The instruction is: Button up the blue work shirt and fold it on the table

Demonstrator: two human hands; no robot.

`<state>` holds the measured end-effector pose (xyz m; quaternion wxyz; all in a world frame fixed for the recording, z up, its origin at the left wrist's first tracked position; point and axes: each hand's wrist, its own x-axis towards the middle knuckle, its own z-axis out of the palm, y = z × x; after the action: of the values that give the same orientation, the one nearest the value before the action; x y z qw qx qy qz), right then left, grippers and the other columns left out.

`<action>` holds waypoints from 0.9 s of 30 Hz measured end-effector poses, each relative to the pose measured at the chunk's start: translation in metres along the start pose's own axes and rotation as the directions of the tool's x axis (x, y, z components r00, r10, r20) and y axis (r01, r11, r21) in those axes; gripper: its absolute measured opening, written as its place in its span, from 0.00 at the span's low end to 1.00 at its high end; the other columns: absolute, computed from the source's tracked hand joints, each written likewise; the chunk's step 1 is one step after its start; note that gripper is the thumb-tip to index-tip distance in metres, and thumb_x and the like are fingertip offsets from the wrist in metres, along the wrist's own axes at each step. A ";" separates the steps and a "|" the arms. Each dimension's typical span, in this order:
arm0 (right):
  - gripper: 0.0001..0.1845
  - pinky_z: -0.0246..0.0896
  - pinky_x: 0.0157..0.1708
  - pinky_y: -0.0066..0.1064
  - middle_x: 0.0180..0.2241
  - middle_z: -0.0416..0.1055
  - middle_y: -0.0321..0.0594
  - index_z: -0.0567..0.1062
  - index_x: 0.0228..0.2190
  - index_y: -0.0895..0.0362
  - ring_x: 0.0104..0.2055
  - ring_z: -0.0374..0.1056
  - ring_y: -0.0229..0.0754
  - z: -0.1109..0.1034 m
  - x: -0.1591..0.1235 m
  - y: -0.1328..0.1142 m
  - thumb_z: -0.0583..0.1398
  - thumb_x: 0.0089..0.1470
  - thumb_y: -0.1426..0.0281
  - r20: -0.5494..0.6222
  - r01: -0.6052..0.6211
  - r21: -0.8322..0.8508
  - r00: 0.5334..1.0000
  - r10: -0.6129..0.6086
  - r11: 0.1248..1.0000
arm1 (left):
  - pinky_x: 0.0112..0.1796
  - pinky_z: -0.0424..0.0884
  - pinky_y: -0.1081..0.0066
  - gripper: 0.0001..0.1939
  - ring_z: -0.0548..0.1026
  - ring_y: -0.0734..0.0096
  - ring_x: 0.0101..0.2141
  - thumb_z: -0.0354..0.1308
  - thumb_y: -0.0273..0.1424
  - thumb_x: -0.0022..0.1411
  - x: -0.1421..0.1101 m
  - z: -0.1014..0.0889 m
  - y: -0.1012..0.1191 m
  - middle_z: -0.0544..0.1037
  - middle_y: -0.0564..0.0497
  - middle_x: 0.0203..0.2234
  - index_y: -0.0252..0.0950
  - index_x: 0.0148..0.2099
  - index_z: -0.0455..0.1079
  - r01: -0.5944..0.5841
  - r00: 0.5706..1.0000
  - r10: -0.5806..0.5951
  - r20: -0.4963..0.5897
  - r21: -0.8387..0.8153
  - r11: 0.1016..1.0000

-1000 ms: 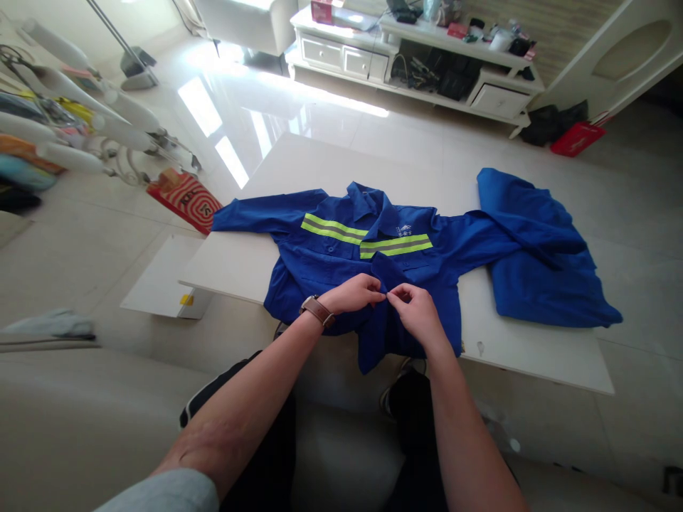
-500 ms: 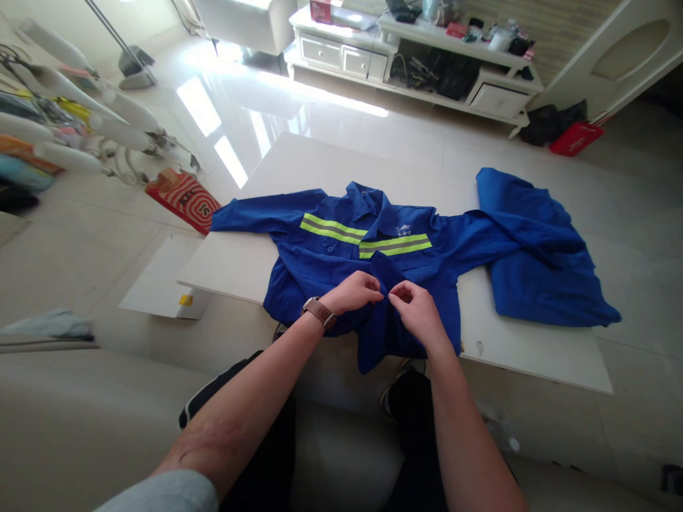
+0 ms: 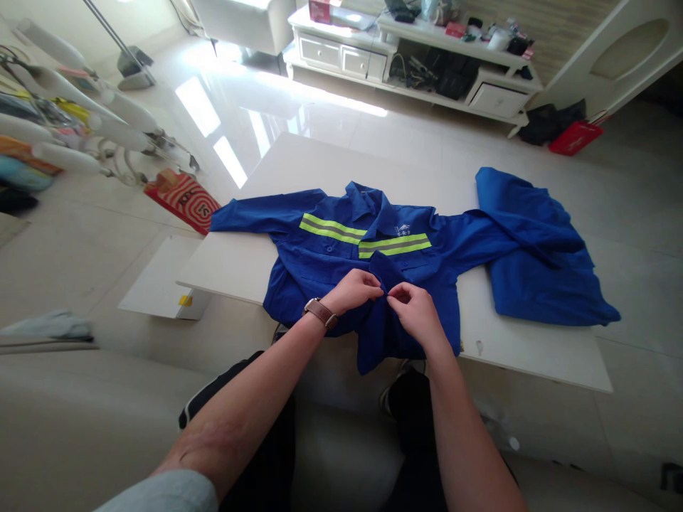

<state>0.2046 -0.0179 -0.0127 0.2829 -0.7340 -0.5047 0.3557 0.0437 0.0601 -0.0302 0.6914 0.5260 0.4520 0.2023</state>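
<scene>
A blue work jacket [image 3: 314, 263] with yellow-green reflective strips lies front up, collar away from me, its lower edge hanging over the near side of the white table [image 3: 235, 267]. My left hand [image 3: 356, 290], with a brown-strapped watch [image 3: 320, 313] at the wrist, pinches the jacket's front edge near the middle. Close beside it my right hand [image 3: 413, 307] pinches the same edge, its fingertips almost touching the left ones. Any button between the fingers is too small to make out. The right-hand sleeve runs under or against a folded blue garment [image 3: 538, 263].
A red and white paper bag [image 3: 184, 199] stands by the table's left end, below white padded bars [image 3: 122, 131]. Across the shiny floor is a white TV cabinet [image 3: 341, 60] with clutter on it. A red bag [image 3: 576, 137] sits at its right.
My fingertips have drawn slightly closer together at the jacket's front edge. The jacket and the folded garment lie as before.
</scene>
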 end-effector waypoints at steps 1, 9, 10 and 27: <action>0.07 0.64 0.37 0.35 0.29 0.78 0.38 0.79 0.29 0.54 0.33 0.72 0.45 0.000 0.000 0.000 0.62 0.50 0.64 0.003 0.000 0.003 1.000 0.000 1.000 | 0.29 0.65 0.75 0.04 0.73 0.75 0.25 0.65 0.22 0.52 0.001 0.001 0.000 0.76 0.55 0.20 0.32 0.29 0.74 0.004 1.000 -0.004 0.001 -0.012 1.000; 0.07 0.64 0.37 0.35 0.29 0.78 0.38 0.78 0.29 0.54 0.33 0.73 0.45 0.001 0.000 0.000 0.61 0.50 0.65 -0.004 0.011 -0.015 1.000 -0.011 1.000 | 0.29 0.67 0.76 0.08 0.74 0.76 0.23 0.64 0.18 0.54 0.003 0.002 -0.002 0.75 0.56 0.19 0.33 0.30 0.70 0.021 0.998 -0.025 -0.056 -0.086 0.996; 0.07 0.64 0.37 0.35 0.29 0.77 0.38 0.78 0.29 0.54 0.33 0.73 0.45 0.002 0.000 0.000 0.61 0.50 0.65 -0.002 0.015 -0.016 1.000 -0.015 1.000 | 0.29 0.67 0.76 0.08 0.74 0.76 0.23 0.64 0.18 0.54 0.003 0.002 -0.002 0.75 0.56 0.19 0.33 0.31 0.69 0.018 0.998 -0.023 -0.056 -0.088 0.996; 0.09 0.63 0.40 0.37 0.33 0.77 0.40 0.76 0.30 0.54 0.36 0.71 0.45 0.002 0.000 -0.003 0.60 0.53 0.62 -0.049 0.053 -0.044 0.997 -0.056 0.998 | 0.29 0.67 0.77 0.10 0.74 0.75 0.23 0.63 0.15 0.55 -0.001 0.004 0.004 0.75 0.55 0.18 0.33 0.33 0.69 0.002 1.000 -0.004 -0.023 -0.112 0.994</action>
<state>0.2018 -0.0164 -0.0114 0.2894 -0.7346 -0.5247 0.3182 0.0472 0.0583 -0.0262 0.7149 0.4833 0.4487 0.2323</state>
